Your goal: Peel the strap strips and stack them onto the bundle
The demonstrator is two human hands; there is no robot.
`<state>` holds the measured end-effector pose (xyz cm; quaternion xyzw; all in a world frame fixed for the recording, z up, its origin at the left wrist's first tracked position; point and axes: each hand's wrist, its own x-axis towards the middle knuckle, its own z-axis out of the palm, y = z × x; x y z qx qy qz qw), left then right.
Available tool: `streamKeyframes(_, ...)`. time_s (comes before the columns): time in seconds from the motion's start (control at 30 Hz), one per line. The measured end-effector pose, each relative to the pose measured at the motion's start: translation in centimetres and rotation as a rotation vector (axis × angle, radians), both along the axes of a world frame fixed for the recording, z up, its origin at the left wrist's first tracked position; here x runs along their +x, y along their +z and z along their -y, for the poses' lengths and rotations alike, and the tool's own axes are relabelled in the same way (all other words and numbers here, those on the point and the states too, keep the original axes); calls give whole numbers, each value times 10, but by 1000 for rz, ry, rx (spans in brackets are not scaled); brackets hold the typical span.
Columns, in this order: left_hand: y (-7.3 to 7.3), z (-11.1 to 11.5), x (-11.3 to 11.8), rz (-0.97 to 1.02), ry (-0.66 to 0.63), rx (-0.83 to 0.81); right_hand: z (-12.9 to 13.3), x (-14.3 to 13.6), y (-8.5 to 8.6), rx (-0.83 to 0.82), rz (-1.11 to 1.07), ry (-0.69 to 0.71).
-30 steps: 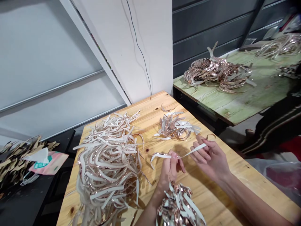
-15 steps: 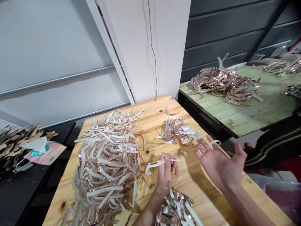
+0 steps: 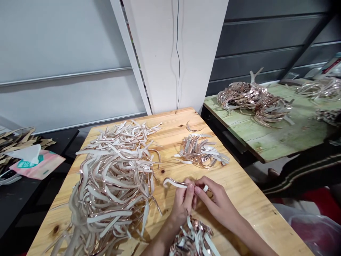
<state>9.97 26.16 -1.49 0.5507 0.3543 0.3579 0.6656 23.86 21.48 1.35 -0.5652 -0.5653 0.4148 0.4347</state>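
A curved trim strip (image 3: 174, 183), white on one face and shiny rose-gold on the other, is pinched in my left hand (image 3: 183, 199). My right hand (image 3: 217, 201) meets it from the right, thumb and fingers closed on the strip's other end, and the two thumbs nearly touch. Just below my hands lies a clump of similar strips (image 3: 193, 238). To the left spreads a large tangled pile of strips (image 3: 114, 185). Beyond my hands sits a smaller heap of strips (image 3: 199, 151), with one lone strip (image 3: 191, 128) behind it.
The wooden table (image 3: 170, 119) stands against a white pillar (image 3: 165, 64). At right, a green-topped table (image 3: 262, 142) carries more shiny strips (image 3: 253, 99). A tissue pack (image 3: 39, 165) rests on a dark surface at left. Someone's dark striped clothing (image 3: 301, 174) shows at right.
My right hand was spread open near the smaller heap, with a strip by its fingers; it has come left to my left hand and closed on the strip. The view has shifted slightly.
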Motion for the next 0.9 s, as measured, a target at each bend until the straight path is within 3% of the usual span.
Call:
streamKeyframes(0.13,0,-1,-1,-95,34,65,4,-1,0,12,19,29)
streamKeyframes(0.23,0,0,-3,-146,90,202,6,1,0,-86,-160,20)
streamKeyframes(0.3,-2,0,-4,-157,276,396,7,4,0,-125,-274,-36)
streamKeyframes(0.37,-5,-1,-6,-148,529,696,7,8,1,-126,-315,-107)
streamKeyframes(0.43,-6,-3,-7,-187,626,995,7,11,3,-136,-343,-100)
streamKeyframes(0.53,-4,-8,-9,-351,391,1208,9,13,5,-168,-460,32)
streamKeyframes(0.63,-4,-11,-9,-315,238,1181,11,13,6,-173,-531,84)
streamKeyframes(0.8,-9,-11,-6,-133,93,1039,12,11,6,-145,-499,-23)
streamKeyframes(0.9,-10,-12,-6,-156,48,939,11,8,5,-50,-421,-149)
